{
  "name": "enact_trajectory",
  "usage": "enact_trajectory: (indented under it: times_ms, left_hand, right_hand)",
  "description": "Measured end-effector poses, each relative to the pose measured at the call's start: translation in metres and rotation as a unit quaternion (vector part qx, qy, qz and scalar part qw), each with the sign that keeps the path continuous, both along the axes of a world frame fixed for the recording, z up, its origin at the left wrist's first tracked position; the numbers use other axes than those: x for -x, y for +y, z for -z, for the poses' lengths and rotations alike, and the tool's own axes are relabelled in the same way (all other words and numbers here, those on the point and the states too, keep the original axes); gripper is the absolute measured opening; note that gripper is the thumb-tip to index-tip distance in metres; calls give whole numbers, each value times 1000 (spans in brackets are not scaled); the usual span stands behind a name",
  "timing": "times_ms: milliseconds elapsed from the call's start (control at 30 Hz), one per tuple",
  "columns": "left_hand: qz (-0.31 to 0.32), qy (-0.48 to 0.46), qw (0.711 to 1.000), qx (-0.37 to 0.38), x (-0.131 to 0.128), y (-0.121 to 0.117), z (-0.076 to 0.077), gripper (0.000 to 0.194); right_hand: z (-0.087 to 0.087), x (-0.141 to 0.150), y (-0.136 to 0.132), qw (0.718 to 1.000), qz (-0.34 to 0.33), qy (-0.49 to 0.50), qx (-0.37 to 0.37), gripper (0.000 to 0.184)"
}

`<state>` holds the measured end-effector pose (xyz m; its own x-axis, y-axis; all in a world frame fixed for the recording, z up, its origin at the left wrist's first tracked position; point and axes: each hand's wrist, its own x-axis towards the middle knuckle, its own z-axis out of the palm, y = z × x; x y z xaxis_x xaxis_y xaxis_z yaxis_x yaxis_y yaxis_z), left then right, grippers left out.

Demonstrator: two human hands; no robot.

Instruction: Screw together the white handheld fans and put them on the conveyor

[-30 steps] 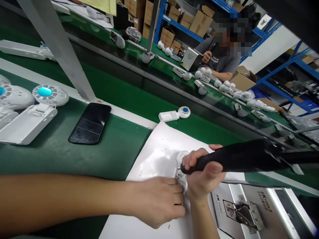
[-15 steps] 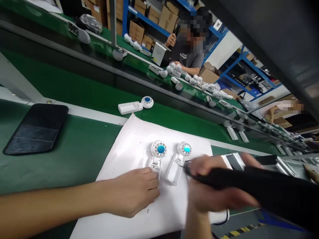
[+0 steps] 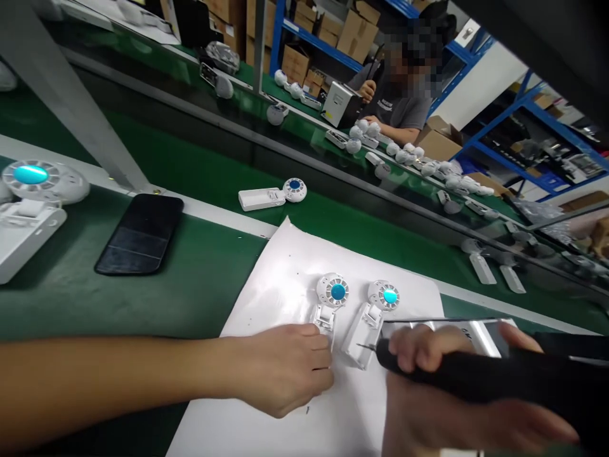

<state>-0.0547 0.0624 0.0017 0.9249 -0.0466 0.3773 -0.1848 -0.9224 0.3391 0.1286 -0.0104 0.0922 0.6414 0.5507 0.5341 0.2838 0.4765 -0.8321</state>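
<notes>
Very little can be read here. On the silver-edged case lid [image 3: 469, 331] at the near right, just past the person's right hand [image 3: 428, 350], dark lettering shows, possibly "OK", though it is blurred and partly hidden. The yellow sticker [image 3: 328, 117] on the grey bench unit [image 3: 340, 105] at the far side is too small to read.

We've got matt white plastic fan housings [image 3: 364, 336] with glossy blue centres [image 3: 338, 292], a smooth black electric screwdriver [image 3: 476, 371], and a faintly shiny white sheet [image 3: 280, 285] on matt green belt [image 3: 190, 279].
</notes>
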Motion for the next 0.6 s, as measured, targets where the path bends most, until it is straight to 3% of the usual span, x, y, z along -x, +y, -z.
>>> enact_trajectory:
  times_ms: [200,600]
  left_hand:
    - [3,-20,1000,-9,0,1,3,11]
    - [-3,-19,1000,-8,0,0,4,13]
  right_hand:
    - [11,28,54,999,-31,40,9,59]
    - [37,28,60,995,-55,72,32,44]
